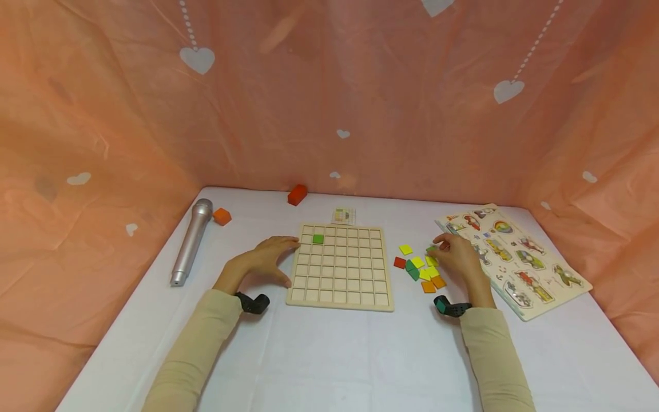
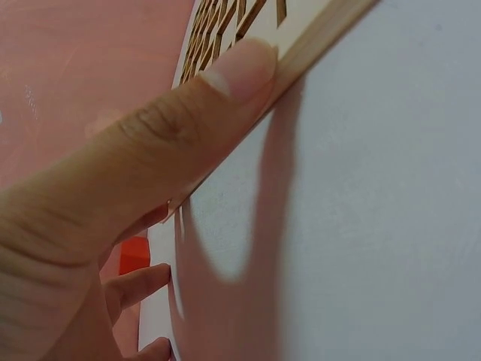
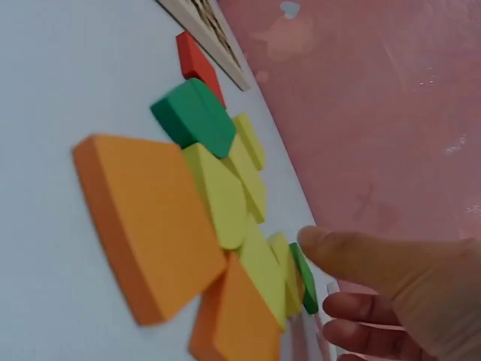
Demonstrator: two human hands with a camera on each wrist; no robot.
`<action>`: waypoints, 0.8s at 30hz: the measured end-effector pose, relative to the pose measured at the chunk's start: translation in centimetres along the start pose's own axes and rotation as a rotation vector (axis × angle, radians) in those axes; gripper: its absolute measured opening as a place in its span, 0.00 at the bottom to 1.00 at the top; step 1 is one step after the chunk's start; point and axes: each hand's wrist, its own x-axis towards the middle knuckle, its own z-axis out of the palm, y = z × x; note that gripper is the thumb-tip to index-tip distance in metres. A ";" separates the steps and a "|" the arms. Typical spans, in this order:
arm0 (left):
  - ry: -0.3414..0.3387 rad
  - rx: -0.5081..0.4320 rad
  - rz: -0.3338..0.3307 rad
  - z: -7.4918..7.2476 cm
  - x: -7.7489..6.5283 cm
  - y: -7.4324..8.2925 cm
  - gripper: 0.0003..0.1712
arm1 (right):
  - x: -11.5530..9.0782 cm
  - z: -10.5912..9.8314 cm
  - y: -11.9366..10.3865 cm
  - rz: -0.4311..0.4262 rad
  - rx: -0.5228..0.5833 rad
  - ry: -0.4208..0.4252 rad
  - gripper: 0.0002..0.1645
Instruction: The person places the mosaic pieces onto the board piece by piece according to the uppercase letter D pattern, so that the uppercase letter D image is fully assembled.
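A square wooden grid board (image 1: 340, 307) lies in the middle of the table, with one green tile (image 1: 318, 239) in an upper-left cell. My left hand (image 1: 269, 258) rests at the board's left edge, fingers spread; in the left wrist view its thumb (image 2: 240, 71) presses on the rim. To the right of the board, my right hand (image 1: 457, 257) is over the far side of a loose tile pile, pinching a green tile (image 3: 304, 278) by its edge; the index fingertip is hidden in the right wrist view. The pile has yellow tiles (image 1: 405, 249), orange tiles (image 3: 150, 233), dark green tiles (image 3: 195, 116) and a red tile (image 1: 399, 262).
A small patterned card (image 1: 344, 216) lies behind the board. Picture puzzle boards (image 1: 558, 297) are stacked at the right, beside my right forearm. Toward the left are a silver microphone (image 1: 190, 246) and an orange block (image 1: 222, 216). A red block (image 1: 297, 195) stands at the back edge.
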 end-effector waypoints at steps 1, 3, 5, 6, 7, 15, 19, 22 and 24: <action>-0.003 0.002 0.000 0.0 0.0 0.0 0.56 | 0.0 0.1 0.0 0.011 0.001 -0.012 0.20; -0.004 0.007 0.003 0.1 0.0 -0.1 0.56 | -0.1 0.2 -0.1 0.027 0.005 -0.026 0.20; -0.008 0.011 0.005 0.1 0.1 -0.1 0.56 | 0.0 0.2 -0.1 0.028 -0.001 -0.026 0.19; -0.007 0.010 0.005 0.1 0.1 -0.2 0.56 | 0.1 0.2 -0.1 0.033 -0.002 -0.026 0.18; -0.005 0.010 0.008 0.1 0.1 -0.2 0.56 | 0.1 0.3 -0.1 0.037 0.002 -0.028 0.18; 0.022 0.001 0.050 -0.2 -0.1 -0.1 0.55 | 1.2 0.4 -0.5 0.009 0.017 -0.005 0.16; 0.017 -0.012 0.044 -0.3 -0.1 0.1 0.54 | 1.8 1.1 -1.7 -0.098 0.098 0.040 0.16; 0.014 -0.011 0.042 -0.2 -0.1 0.1 0.54 | 2.4 2.1 -3.1 -0.180 0.176 0.056 0.16; 0.011 -0.012 0.037 -0.1 -0.1 0.0 0.54 | 2.8 2.9 -4.2 -0.233 0.214 0.063 0.15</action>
